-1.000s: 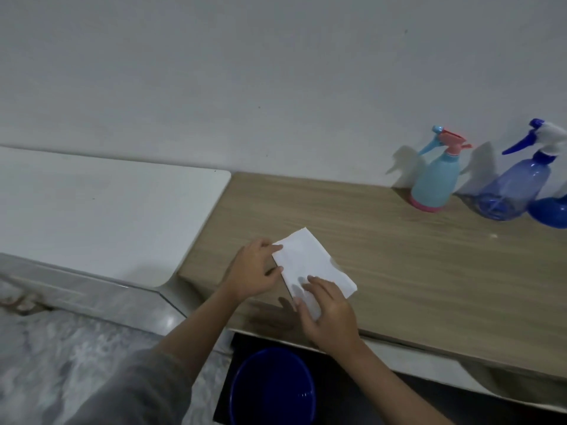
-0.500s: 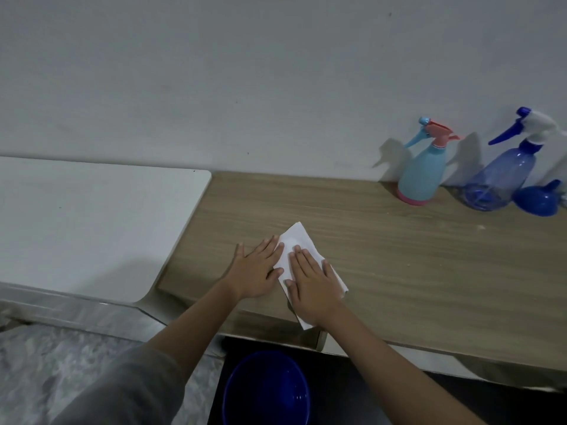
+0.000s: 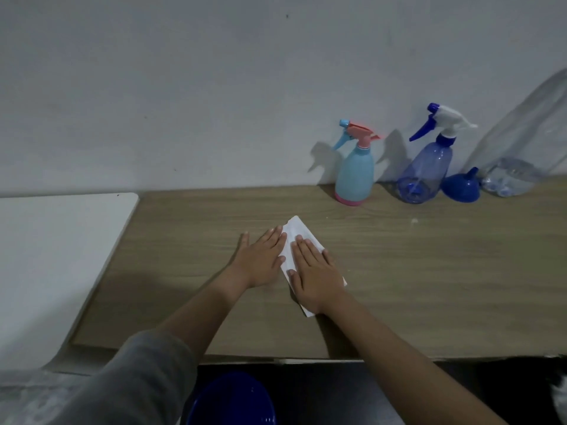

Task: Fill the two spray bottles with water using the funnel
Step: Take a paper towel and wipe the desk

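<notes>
**Ana:** Head view, nearest first: a bucket (image 3: pixel 230 400) sits below the table (image 3: pixel 429 286) edge. Above it both hands lie flat on the wood, fingers straight, gripping nothing. The right hand (image 3: pixel 313 274) presses on the tissue (image 3: pixel 293 237); the left hand (image 3: pixel 260 262) rests beside it, fingertips at its edge.

**Ben:** So which step is this?

**Ana:** Smoothing the tissue, I'd say, before any filling. Best to keep the palms flat, so it lies without creases.

**Ben:** And the task's things?

**Ana:** Far right, against the wall, well apart from the hands: the pale bottle (image 3: pixel 354 176), then the blue bottle (image 3: pixel 426 173), both capped. Just right of that the funnel (image 3: pixel 461 187) lies mouth down, beside a clear bottle (image 3: pixel 518 167) leaning on the wall.

**Ben:** Then the caps must come off first.

**Ana:** Likely, yes.
</notes>
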`<action>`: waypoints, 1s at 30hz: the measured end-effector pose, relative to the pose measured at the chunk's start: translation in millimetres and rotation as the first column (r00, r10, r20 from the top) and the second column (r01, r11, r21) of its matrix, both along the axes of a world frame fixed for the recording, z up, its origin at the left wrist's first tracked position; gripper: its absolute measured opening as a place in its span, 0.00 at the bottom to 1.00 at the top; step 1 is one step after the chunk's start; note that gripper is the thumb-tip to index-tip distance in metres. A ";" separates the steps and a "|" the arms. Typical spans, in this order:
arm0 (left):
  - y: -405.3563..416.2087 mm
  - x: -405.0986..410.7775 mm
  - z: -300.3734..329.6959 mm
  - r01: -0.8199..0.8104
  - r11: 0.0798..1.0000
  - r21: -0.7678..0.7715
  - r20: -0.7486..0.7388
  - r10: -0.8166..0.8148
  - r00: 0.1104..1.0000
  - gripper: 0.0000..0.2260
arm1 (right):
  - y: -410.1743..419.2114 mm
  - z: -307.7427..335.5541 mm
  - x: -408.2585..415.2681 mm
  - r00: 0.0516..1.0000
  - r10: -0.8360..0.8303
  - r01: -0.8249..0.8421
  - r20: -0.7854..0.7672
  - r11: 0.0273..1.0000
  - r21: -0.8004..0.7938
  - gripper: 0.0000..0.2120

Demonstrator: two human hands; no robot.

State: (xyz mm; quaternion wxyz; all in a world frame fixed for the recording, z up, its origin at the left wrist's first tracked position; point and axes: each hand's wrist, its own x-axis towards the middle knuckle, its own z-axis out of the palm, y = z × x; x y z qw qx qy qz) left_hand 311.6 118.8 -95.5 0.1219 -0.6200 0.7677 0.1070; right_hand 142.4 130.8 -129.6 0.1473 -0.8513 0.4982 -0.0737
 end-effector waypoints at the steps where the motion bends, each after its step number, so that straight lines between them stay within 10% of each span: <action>1: -7.3 -7.3 -0.3 0.011 1.000 0.004 0.002 -0.011 1.000 0.26 | -4.0 -0.5 -6.4 1.000 -0.021 0.021 0.007 1.000 -0.002 0.37; 30: -109.1 -262.8 -2.6 0.157 0.987 -0.025 -0.091 -0.159 0.983 0.26 | -82.6 -1.2 -254.1 0.976 -0.217 0.216 -0.035 0.976 -0.030 0.38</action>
